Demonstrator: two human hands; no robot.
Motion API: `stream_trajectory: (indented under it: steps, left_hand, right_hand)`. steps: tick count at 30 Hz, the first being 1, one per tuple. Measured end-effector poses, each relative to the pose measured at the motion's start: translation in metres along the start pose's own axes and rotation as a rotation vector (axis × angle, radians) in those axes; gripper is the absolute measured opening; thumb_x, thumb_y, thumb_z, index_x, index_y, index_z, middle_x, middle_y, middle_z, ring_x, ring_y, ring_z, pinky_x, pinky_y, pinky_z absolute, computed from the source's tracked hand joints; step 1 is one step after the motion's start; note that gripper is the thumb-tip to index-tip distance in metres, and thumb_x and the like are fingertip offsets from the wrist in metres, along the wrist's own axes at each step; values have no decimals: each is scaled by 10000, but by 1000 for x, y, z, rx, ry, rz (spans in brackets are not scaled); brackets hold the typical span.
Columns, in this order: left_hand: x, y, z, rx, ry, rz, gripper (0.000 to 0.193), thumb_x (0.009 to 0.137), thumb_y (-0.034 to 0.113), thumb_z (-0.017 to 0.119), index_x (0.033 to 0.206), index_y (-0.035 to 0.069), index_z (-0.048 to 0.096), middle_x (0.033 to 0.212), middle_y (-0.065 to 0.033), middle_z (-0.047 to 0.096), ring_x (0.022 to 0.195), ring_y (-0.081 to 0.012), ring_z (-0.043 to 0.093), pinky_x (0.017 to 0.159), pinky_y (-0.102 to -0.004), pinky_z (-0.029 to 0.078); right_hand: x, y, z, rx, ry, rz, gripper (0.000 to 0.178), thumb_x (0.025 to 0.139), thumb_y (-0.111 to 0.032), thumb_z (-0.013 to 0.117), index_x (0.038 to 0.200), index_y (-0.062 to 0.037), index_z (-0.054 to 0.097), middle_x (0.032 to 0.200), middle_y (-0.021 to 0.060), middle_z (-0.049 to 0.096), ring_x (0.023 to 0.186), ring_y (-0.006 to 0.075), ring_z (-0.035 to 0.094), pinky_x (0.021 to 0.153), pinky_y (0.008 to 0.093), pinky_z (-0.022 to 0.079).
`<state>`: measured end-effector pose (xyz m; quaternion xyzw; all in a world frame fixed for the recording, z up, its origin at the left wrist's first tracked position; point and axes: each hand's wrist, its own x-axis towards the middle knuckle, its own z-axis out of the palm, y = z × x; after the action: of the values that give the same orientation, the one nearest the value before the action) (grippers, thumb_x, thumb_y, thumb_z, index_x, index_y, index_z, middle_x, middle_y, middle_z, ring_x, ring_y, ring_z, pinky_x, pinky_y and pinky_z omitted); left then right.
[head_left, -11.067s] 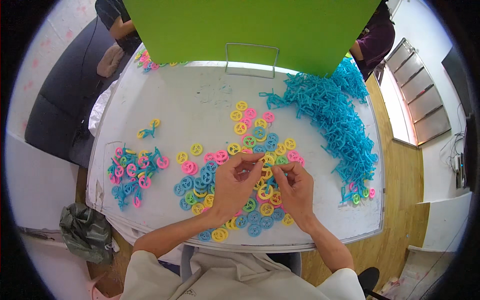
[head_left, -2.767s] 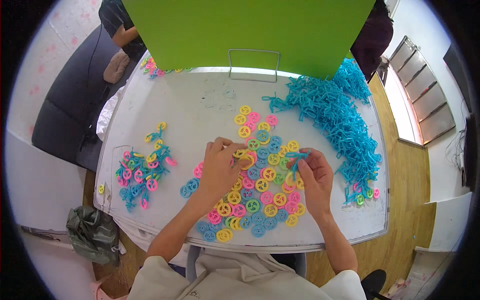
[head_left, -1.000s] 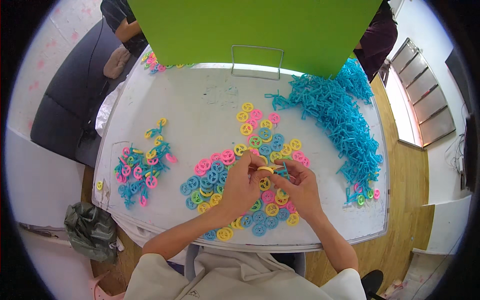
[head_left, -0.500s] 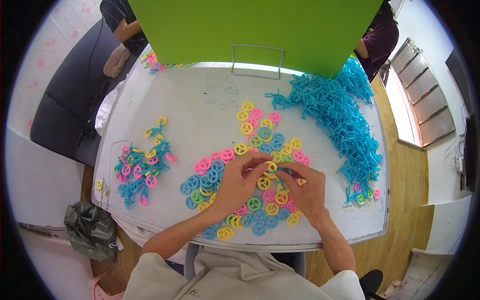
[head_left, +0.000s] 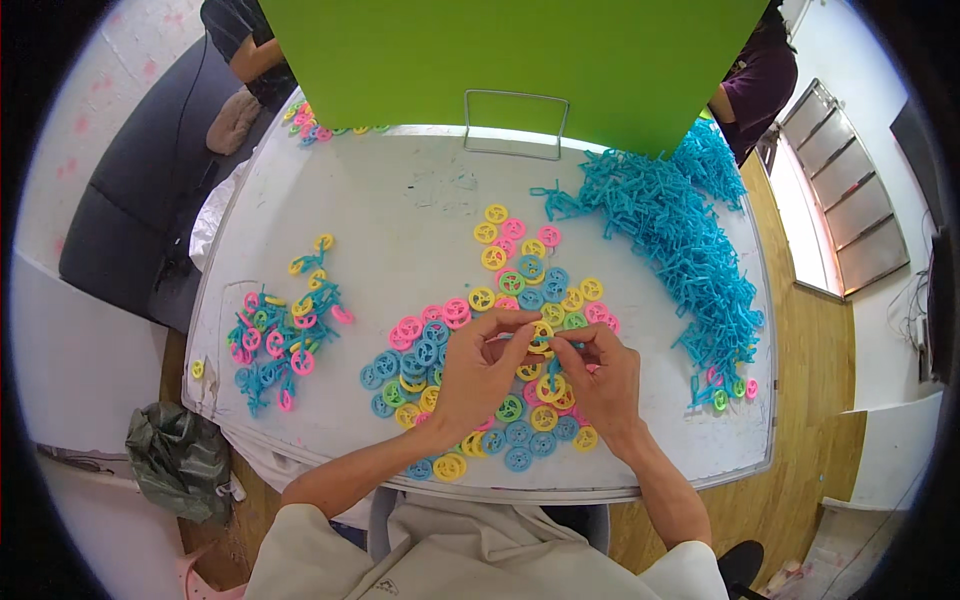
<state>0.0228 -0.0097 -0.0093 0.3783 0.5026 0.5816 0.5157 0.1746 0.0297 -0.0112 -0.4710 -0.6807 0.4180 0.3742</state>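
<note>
Over a spread of loose plastic wheels, my two hands meet at the middle of the table. My left hand [head_left: 487,362] pinches a small yellow spoked wheel [head_left: 541,337] between thumb and finger. Against its right side my right hand [head_left: 603,375] grips a blue plastic stem piece [head_left: 554,367], mostly covered by the fingers. A second yellow wheel [head_left: 550,388] shows just below the stem; whether it is joined to it I cannot tell. Pink, yellow, green and blue wheels [head_left: 518,459] lie under and around both hands.
A big heap of blue stem pieces [head_left: 690,250] runs down the table's right side. On the left sits a pile of wheels joined to blue stems [head_left: 275,340]. A green panel [head_left: 500,60] with a wire stand [head_left: 515,153] rises at the back. Two other people are partly visible behind.
My right hand has shifted slightly left and turned, bringing the blue stem piece up against the yellow wheel. The second yellow wheel now shows below the fingers. My left hand stays nearly in place.
</note>
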Motion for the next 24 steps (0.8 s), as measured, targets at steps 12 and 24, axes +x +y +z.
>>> stream_trajectory:
  steps: [12,24]
  left_hand:
    - [1,-5,2,166,-21,116,157,955,42,488,1086,-20,548,1033,-83,594,898,-122,609,811,-296,558]
    - [10,20,-16,177,62,124,140,972,81,463,1025,6,568,928,-61,602,824,-116,607,664,-261,517]
  right_hand:
    - [-4,6,4,-116,89,-113,147,808,-66,721,914,5,648,757,91,684,639,101,639,565,234,497]
    - [-1,-16,-10,575,-262,238,340,842,-5,646,1172,-5,563,935,112,678,815,121,661,708,232,520]
